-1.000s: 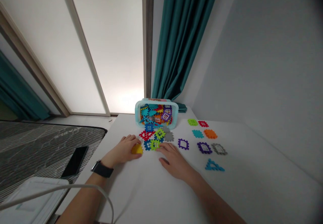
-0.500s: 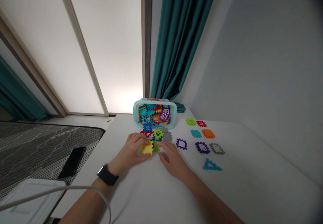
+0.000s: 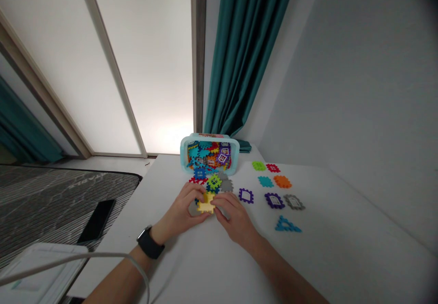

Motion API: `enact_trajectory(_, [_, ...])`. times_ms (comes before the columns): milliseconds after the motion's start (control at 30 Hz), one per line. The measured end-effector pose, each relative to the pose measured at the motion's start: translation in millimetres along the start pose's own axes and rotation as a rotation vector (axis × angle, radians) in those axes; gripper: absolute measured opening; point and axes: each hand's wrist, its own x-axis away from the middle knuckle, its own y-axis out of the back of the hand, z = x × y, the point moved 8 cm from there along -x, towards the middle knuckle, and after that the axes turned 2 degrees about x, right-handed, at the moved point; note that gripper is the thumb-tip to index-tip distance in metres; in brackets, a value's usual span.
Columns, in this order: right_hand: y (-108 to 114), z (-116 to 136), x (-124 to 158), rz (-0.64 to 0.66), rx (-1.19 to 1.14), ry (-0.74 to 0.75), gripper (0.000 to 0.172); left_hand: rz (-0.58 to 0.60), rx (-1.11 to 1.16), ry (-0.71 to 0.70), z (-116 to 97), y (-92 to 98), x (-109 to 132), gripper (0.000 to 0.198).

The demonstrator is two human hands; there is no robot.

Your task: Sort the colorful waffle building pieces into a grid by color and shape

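Yellow interlocking plastic block (image 3: 206,205): the right hand (image 3: 235,219) has closed in, so both hands now pinch it from opposite sides, with the left hand (image 3: 179,215) curled around it. The fingers (image 3: 222,199) are nearly shut on its notched edges. It sits on the white table (image 3: 308,258), before the tipped light-blue plastic bin (image 3: 184,158), beside a grey piece (image 3: 194,208).

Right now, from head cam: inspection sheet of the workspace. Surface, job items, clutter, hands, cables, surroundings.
Surface: white table, pieces spread on it.
Job's things: yellow interlocking piece between both hands; light-blue tub of coloured pieces, tipped toward the hands; flat purple frame among others at right.
Clutter: black phone on striped mat, left of the table.
Hands: left hand, black watch on wrist; right hand; both on the piece.
Cables: white cable, lower left, above the left forearm.
Surroundings: teal curtain, frosted glass panel.
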Motion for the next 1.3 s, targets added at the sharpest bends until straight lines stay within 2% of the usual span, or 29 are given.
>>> enact_trajectory(133, [2.5,-4.6,3.2,-0.039,-0.014,-0.036,0.017,0.023,0.031,0.013,2.4,-4.5,2.6,0.025])
enact_trajectory(233, [9.0,-11.6,2.2,-0.099,-0.084,-0.124,0.012,0.043,0.02,0.03,3.7,-6.3,3.4,0.03])
enact_trajectory(300, [11.5,-18.1,0.7,-0.118,-0.151,-0.209,0.008,0.032,0.003,0.058,5.5,-5.6,3.0,0.022])
enact_trajectory(400, [7.0,-30.1,1.5,-0.081,-0.272,-0.357,0.014,-0.014,0.012,0.113,10.2,-4.0,2.5,0.008])
enact_trajectory(467, [1.4,-40.1,5.6,-0.057,-0.352,-0.472,0.019,-0.018,0.018,0.133,13.3,-5.6,3.2,0.018])
enact_trajectory(567, [-7.0,-53.4,12.9,-0.034,-0.463,-0.615,0.027,0.014,-0.03,0.121,15.7,-10.1,6.0,0.055])
enact_trajectory(600, [-9.6,-56.2,14.4,-0.024,-0.496,-0.645,0.03,0.028,-0.055,0.105,15.7,-11.5,7.0,0.061])
enact_trajectory(733, [-16.0,-59.9,15.9,-0.003,-0.581,-0.695,0.034,0.041,-0.125,0.057,15.7,-12.7,9.2,0.053])
enact_trajectory(867, [-7.2,-53.7,12.4,-0.063,-0.518,-0.626,0.032,0.003,-0.116,0.063,19.1,-9.0,9.2,0.047])
enact_trajectory(967, [12.2,-36.2,4.7,-0.115,-0.259,-0.415,0.033,-0.05,-0.095,0.099,23.0,-3.3,8.9,0.048])
enact_trajectory(1100, [22.1,-10.1,-2.8,-0.076,-0.054,-0.13,0.037,-0.095,-0.104,0.136,22.8,3.7,7.8,0.048])
enact_trajectory(1167, [22.6,-5.9,-3.6,-0.069,-0.021,-0.076,0.037,-0.091,-0.119,0.152,22.1,4.8,7.3,0.048])
enact_trajectory(1300, [21.8,-6.4,-3.0,-0.084,0.014,-0.056,0.031,-0.075,-0.119,0.166,22.3,3.6,7.2,0.047])
